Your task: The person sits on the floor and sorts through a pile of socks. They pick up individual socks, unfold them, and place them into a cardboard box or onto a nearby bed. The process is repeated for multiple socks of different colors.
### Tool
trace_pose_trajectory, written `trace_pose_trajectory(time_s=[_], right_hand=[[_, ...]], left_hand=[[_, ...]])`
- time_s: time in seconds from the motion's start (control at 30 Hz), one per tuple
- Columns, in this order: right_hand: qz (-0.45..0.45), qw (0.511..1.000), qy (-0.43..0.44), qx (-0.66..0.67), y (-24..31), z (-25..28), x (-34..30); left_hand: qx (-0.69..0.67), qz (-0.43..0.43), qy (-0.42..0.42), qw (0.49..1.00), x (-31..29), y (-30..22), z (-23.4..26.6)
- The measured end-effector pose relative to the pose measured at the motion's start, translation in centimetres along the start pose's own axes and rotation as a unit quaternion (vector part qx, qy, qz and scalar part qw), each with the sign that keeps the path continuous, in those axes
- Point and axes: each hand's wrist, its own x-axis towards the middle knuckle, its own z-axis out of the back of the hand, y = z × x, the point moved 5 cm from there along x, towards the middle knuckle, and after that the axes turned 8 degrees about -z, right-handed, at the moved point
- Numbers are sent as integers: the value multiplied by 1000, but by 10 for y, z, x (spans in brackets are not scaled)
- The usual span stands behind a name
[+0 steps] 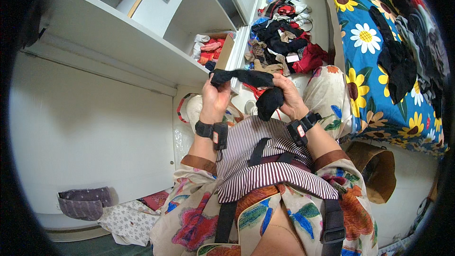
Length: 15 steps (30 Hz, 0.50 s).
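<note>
A black sock (249, 77) is stretched sideways between my two hands, in front of my chest. My left hand (216, 98) pinches one end of it. Closed around the other end is my right hand (290, 96). Below the right fingers hangs a rounded black part (270, 104); whether it belongs to the same sock or to a second one, I cannot tell. Beyond my hands, a heap of mixed socks and clothes (279, 38) in black, red, beige and white lies on the floor.
An open box (227, 50) of red, pink and white clothing sits in the white cabinet (118, 28) on the left. To the right, a bed with a blue sunflower cover (350, 28) carries dark garments (398, 61). A brown paper bag (379, 175) stands below it.
</note>
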Motion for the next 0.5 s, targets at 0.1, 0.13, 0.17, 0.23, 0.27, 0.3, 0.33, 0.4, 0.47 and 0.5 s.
trace_pose_trajectory(time_s=[0.1, 0.13, 0.17, 0.23, 0.27, 0.3, 0.33, 0.4, 0.47, 0.5], right_hand=[[40, 999, 16, 10, 22, 4, -5], [78, 997, 0, 27, 31, 7, -7], [92, 995, 5, 23, 40, 10, -10], [89, 992, -50, 68, 42, 17, -8], [80, 994, -17, 67, 41, 13, -5], [64, 995, -37, 70, 39, 15, -2], [55, 996, -29, 59, 36, 13, 0], [59, 997, -9, 41, 35, 11, 1], [53, 998, 10, 27, 33, 8, 1], [36, 999, 11, 17, 31, 8, 0]], left_hand=[[133, -97, -39, 986, 13, -23, 14], [114, -100, 15, 988, 15, -34, 10], [95, -96, 62, 989, 15, -37, 7], [155, -84, -72, 982, 18, -34, 20], [208, -77, -59, 973, 16, -24, 19], [251, -63, -35, 965, 13, -12, 19], [270, -21, 6, 963, 10, 1, 17], [403, -35, 64, 912, 6, 18, 12], [561, -90, 130, 812, 0, 26, 1], [695, -162, 160, 682, -1, 25, -11]])
